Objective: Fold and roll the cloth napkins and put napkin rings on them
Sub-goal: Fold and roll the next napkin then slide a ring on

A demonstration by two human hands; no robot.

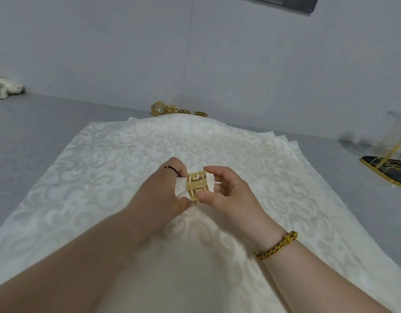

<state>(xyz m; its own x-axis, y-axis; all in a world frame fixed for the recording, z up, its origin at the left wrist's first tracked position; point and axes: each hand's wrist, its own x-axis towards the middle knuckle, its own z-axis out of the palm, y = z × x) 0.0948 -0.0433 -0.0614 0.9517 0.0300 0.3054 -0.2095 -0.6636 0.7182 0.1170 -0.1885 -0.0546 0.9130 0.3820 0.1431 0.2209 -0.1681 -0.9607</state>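
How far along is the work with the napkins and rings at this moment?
Done: what look like finished rolls lie at the far left. In hand: the left hand grips a rolled napkin, and the right hand pinches a gold ring that sits around it. Left: a stack of flat napkins lies underneath, and spare rings wait at its far edge.
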